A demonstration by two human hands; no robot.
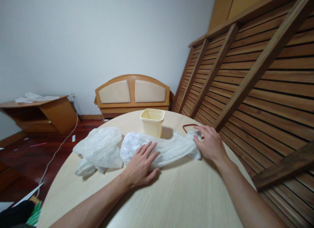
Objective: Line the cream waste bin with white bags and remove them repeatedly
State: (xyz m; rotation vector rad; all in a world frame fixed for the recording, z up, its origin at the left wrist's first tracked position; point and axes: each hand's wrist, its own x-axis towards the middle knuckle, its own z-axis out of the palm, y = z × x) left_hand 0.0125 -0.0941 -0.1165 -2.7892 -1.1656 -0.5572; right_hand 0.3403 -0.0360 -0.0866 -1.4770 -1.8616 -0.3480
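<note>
A white plastic bag (169, 151) with something white bundled in its left end lies stretched across the round table (186, 195). My left hand (142, 165) rests on the bag's near side, fingers spread and extended. At the bag's right end, my right hand (209, 142) has its fingers and thumb curled on the gathered plastic. A brown squarish frame (185, 125) is partly hidden under the bag and my right fingers. Behind the bag stands a pale yellow square tub (152, 123), upright with its top uncovered.
Another crumpled white plastic bag (101, 147) lies left on the table. A slatted wooden panel (245, 80) leans close along the right. Beyond the table are a headboard (132, 92) and a low wooden cabinet (54, 113). A white cable (59, 149) runs over the floor.
</note>
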